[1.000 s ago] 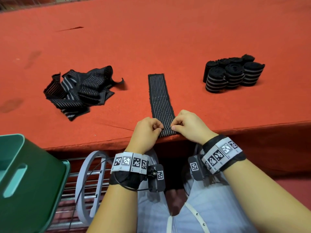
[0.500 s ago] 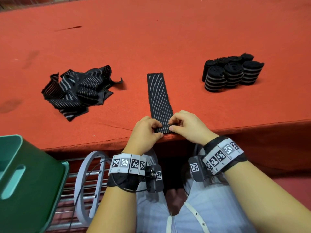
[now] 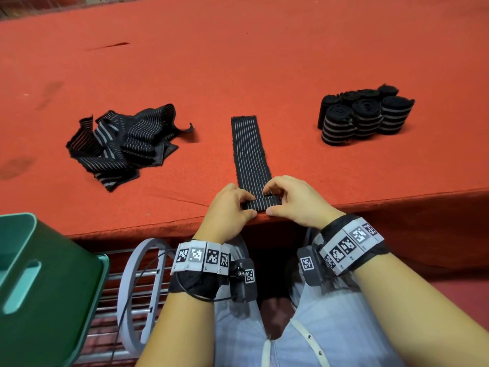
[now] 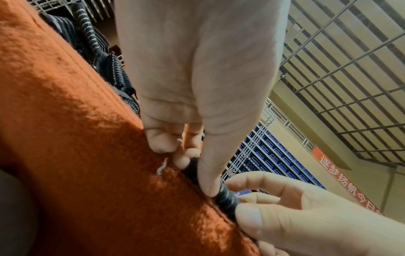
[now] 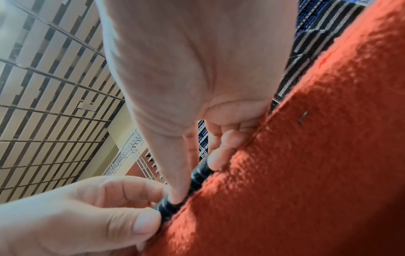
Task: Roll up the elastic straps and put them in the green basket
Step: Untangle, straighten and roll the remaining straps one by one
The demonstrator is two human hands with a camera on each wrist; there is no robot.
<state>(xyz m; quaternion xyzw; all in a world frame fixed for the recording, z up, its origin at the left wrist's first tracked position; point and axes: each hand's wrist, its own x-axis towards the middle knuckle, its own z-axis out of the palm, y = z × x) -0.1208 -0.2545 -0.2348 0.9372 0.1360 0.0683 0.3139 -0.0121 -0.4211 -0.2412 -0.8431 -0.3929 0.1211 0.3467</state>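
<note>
A seated person works at a bench covered in orange-red felt (image 3: 264, 62); at the far left, below the bench's near edge, the dark green plastic basket with slot handles (image 3: 53, 287) stands beside the person's knee, its inside out of view, so whether it holds any straps cannot be told; on the left part of the bench lies a loose heap of black elastic straps with pale stripes (image 3: 124, 147), not yet rolled; at the middle, one flat black striped elastic strap (image 3: 250, 152) stretches from the near edge away toward the bench's centre, its near end turned over into a thin first coil (image 3: 260, 202); the left hand (image 3: 229, 207) pinches the coil's left end, thumb on the near side and fingers curled over the top; the right hand (image 3: 296, 201) pinches the right end the same way, both hands set close together at the near edge; on the right part of the bench stands a tight cluster of finished black-and-grey strap rolls (image 3: 365, 115), upright and touching one another; by the look of it the job is mid-way: several rolls are made, one is barely begun, the heap awaits, and the finished rolls have yet to go into the basket.
</note>
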